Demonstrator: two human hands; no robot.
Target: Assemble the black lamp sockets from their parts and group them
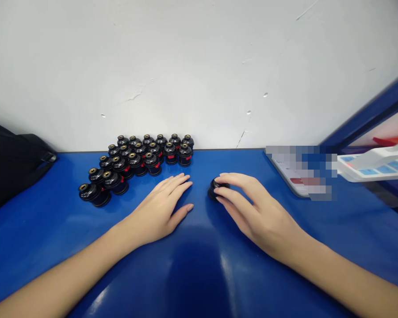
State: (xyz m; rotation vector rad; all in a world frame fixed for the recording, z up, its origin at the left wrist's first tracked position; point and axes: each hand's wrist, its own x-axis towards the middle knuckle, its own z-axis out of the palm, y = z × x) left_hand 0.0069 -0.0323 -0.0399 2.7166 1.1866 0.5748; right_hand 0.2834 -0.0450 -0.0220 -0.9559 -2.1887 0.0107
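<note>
Black part (216, 187) under right hand (252, 212); labels unreadable.

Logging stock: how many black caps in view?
About 19. Eighteen in the cluster by the wall, left of the left hand; one cap under the right hand. Overlaps may hide more.

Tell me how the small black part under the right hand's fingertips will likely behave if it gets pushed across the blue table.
The black part looks round and glossy, so on the smooth blue table it would probably slide or roll easily. Like parts in the cluster stand upright on wide bases, so it likely resists tipping. It looks rigid under the right hand.
</note>
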